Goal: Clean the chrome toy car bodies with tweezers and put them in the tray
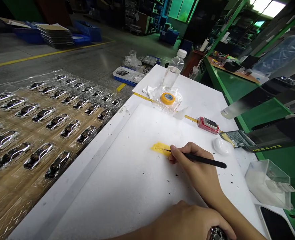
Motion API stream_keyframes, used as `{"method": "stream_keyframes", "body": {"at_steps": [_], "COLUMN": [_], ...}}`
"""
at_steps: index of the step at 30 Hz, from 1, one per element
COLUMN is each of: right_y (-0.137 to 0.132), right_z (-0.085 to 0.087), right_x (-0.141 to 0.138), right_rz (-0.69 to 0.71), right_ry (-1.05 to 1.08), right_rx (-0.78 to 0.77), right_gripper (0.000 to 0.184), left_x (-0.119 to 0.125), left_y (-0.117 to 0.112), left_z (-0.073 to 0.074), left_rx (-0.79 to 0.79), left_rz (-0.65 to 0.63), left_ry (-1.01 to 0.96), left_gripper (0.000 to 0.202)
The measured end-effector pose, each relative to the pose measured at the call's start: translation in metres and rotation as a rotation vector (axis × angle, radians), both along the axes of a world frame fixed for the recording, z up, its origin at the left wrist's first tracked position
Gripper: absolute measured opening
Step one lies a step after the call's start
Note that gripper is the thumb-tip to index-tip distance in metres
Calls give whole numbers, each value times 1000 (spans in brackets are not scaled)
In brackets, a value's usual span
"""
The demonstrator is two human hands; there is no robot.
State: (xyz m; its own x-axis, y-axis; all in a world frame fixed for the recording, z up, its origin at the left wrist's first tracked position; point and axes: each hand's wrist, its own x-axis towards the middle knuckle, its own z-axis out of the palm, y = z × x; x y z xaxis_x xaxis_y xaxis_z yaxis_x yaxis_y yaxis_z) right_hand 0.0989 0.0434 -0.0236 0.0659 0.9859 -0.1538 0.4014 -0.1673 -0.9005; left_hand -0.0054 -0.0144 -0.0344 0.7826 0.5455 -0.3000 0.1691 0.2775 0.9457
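My right hand (199,163) is closed around black tweezers (205,160). Their fine tip touches a yellow piece of tape (159,147) lying on the white table; tiny pieces, too small to name, sit on the tape. My left hand (187,220) is at the lower edge, below my right wrist. Its fingers curl round a small dark, shiny model car (216,233), which is mostly cut off by the frame edge. Dark specks are scattered on the table around my hands.
Clear trays of black model cars (58,163) lie left. On the white table (107,186) are a tape roll (167,98), a water bottle (172,71), a red box (208,125), a white round object (223,146), a clear container (267,183) and a phone (277,223).
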Motion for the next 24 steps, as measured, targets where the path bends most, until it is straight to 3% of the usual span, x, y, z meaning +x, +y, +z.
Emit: {"method": "stream_keyframes", "body": {"at_steps": [8, 13, 17, 20, 24], "right_y": [-2, 2, 11, 9, -24], "right_z": [3, 2, 9, 29, 56], "right_x": [-1, 1, 15, 34, 65], "right_rz": [-6, -40, -13, 0, -80], "right_ry": [4, 107, 363, 489, 454], "right_rx": [-10, -57, -172, -213, -36], "right_gripper": [36, 36, 40, 35, 27], "left_x": [-2, -6, -7, -3, 0], "left_y": [0, -3, -5, -2, 3], "left_z": [6, 0, -3, 2, 8], "left_rx": [-54, -95, -356, -598, -769], "left_rz": [34, 43, 33, 74, 204], "left_ry": [-18, -62, -138, -239, -404], "left_gripper": [44, 42, 43, 34, 36]}}
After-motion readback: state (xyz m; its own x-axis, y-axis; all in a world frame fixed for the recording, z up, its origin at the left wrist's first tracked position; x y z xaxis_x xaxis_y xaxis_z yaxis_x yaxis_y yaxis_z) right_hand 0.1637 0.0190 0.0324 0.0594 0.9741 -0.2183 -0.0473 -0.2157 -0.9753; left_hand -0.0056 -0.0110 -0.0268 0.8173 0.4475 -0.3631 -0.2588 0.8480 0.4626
